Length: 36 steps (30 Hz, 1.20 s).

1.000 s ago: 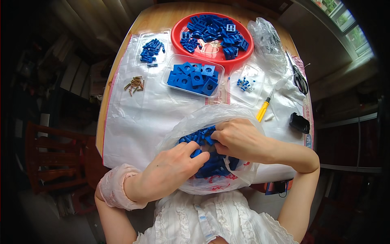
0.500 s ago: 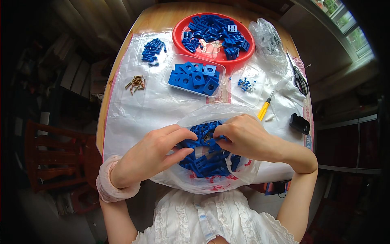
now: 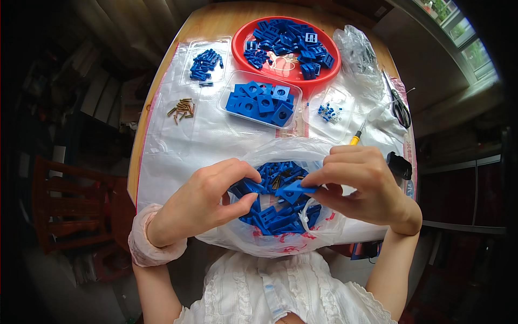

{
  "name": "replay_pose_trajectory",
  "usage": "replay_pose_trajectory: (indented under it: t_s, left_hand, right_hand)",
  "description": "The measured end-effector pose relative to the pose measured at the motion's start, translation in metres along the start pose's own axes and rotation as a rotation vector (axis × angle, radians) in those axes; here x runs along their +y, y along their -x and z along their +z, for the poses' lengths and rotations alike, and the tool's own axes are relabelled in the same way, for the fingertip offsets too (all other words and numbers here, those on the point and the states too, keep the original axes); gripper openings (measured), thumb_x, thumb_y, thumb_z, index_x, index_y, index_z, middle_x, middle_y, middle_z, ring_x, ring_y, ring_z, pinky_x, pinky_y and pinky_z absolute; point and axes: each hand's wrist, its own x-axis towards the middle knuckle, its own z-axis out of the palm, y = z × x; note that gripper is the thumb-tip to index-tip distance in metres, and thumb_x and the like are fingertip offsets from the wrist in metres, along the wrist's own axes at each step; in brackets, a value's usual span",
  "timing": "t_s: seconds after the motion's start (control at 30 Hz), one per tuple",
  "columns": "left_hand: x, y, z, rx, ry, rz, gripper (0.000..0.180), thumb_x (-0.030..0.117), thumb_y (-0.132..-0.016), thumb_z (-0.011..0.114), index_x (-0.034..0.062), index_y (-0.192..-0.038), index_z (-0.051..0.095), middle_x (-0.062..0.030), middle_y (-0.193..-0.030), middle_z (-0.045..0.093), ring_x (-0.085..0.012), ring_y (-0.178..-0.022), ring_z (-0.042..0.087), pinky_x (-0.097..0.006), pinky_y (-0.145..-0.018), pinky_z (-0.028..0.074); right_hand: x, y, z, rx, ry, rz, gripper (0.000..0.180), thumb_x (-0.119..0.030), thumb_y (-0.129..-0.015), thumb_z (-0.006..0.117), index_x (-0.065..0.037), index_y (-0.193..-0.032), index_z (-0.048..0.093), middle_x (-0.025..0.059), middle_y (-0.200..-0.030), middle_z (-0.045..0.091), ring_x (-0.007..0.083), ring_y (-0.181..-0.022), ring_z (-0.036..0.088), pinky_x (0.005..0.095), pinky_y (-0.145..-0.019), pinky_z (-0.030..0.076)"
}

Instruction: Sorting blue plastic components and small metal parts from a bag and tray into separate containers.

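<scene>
A clear plastic bag (image 3: pixel 275 246) with red print lies gaped in front of me. Inside it are many blue plastic pieces (image 3: pixel 278 220) and a few brass-coloured screws (image 3: pixel 277 182). Over the bag's right side, my right hand (image 3: pixel 361 186) pinches a flat blue plastic plate (image 3: pixel 294 191) with a hole between thumb and fingers. At the left side of the opening is my left hand (image 3: pixel 210 194), its thumb and forefinger apart. A blue piece (image 3: pixel 246 187) shows between them; it does not look gripped, though the other fingers are partly hidden.
Beyond the bag are a clear tub (image 3: pixel 220 102) of blue plates and a red basin (image 3: pixel 237 56) of blue parts. Small blue parts (image 3: pixel 205 65) and brass screws (image 3: pixel 182 108) lie left. Right are a yellow-handled screwdriver (image 3: pixel 355 138), black-handled scissors (image 3: pixel 400 110) and a crumpled plastic bag (image 3: pixel 359 56).
My right hand has risen out of the bag toward the right, bringing a blue plate into sight. My left hand stays almost in place.
</scene>
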Motion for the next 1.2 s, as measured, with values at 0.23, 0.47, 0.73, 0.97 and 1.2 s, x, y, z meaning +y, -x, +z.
replay_pose_trajectory:
  t_s: [0.23, 0.47, 0.73, 0.97, 1.2]
  left_hand:
    - [-0.001, -0.006, 0.008, 0.025, -0.028, 0.030, 0.024, 0.008, -0.086, 0.078, 0.0004, -0.106, 0.066, -0.0106, -0.095, 0.070, -0.0191, -0.079, 0.070, -0.030, -0.068, 0.055]
    - [-0.001, -0.006, 0.009, -0.014, -0.063, 0.014, 0.027, 0.013, -0.086, 0.080, -0.0001, -0.104, 0.065, -0.0129, -0.092, 0.070, -0.0242, -0.080, 0.070, -0.032, -0.073, 0.056]
    - [-0.012, -0.006, 0.003, 0.014, 0.032, -0.013, 0.028, 0.017, -0.087, 0.081, 0.0013, -0.102, 0.063, -0.0117, -0.089, 0.072, -0.0216, -0.073, 0.070, -0.030, -0.071, 0.055]
    - [-0.047, -0.043, -0.009, 0.056, 0.839, -0.301, 0.020, 0.029, -0.107, 0.056, 0.0109, -0.114, 0.053, -0.0096, -0.087, 0.070, -0.0075, -0.065, 0.062, -0.017, -0.043, 0.040]
    - [-0.064, -0.062, -0.014, 0.107, 1.170, -0.377, 0.030, 0.030, -0.110, 0.048, 0.0025, -0.118, 0.056, -0.0156, -0.107, 0.071, -0.0151, -0.087, 0.070, -0.022, -0.061, 0.056]
  right_hand:
    - [0.058, -0.044, -0.020, 0.240, -0.161, 0.300, 0.015, -0.012, -0.091, 0.077, 0.003, -0.091, 0.075, -0.0065, -0.065, 0.058, -0.0004, -0.057, 0.044, 0.0218, -0.050, 0.031]
    - [0.124, -0.081, 0.023, 0.192, -0.214, 0.426, 0.018, -0.016, -0.093, 0.077, 0.002, -0.095, 0.075, -0.0010, -0.071, 0.064, 0.0038, -0.065, 0.052, 0.0237, -0.058, 0.039]
    - [0.011, -0.009, 0.020, -0.419, 0.270, -0.002, 0.009, -0.009, -0.077, 0.075, -0.003, -0.083, 0.071, 0.0099, -0.074, 0.069, 0.0289, -0.071, 0.071, 0.0375, -0.059, 0.053]
    - [0.019, 0.017, 0.065, -0.585, 0.608, -0.038, 0.006, -0.006, -0.071, 0.073, -0.004, -0.076, 0.070, 0.0095, -0.079, 0.070, 0.0251, -0.073, 0.072, 0.0364, -0.057, 0.054]
    - [0.021, 0.018, 0.057, -0.419, 0.524, 0.014, 0.006, -0.009, -0.078, 0.073, -0.010, -0.083, 0.070, 0.0091, -0.077, 0.068, 0.0261, -0.072, 0.071, 0.0385, -0.060, 0.054]
